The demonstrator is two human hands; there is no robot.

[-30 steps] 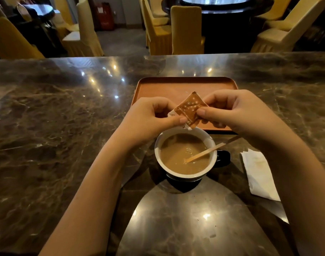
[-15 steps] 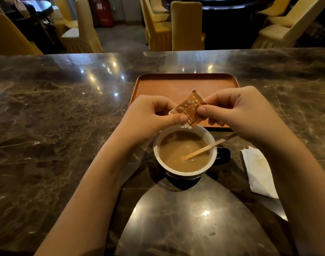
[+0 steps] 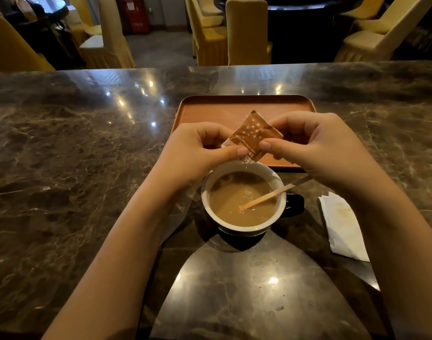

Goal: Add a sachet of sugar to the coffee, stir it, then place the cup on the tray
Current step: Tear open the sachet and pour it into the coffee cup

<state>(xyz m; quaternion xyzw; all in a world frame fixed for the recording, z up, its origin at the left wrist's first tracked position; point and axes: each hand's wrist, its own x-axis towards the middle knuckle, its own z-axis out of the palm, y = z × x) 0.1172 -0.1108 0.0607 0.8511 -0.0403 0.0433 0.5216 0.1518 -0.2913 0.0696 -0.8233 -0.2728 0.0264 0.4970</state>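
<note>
A brown sugar sachet (image 3: 253,134) with white stars is pinched between my left hand (image 3: 200,153) and my right hand (image 3: 315,146), tilted with its lower corner just above the far rim of the cup (image 3: 243,225). The cup is dark outside, white inside, and holds milky coffee (image 3: 234,200). A wooden stir stick (image 3: 266,196) leans in the coffee, pointing up to the right. An orange-brown tray (image 3: 210,109) lies on the marble table right behind the cup.
A folded white napkin (image 3: 342,227) lies on the table to the right of the cup, partly under my right forearm. The dark marble table (image 3: 75,155) stretches wide on both sides. Yellow-covered chairs (image 3: 247,33) stand beyond its far edge.
The sachet has tipped a little more upright over the cup's rim. Small bubbles or grains now show on the coffee surface. Both hands stay in place.
</note>
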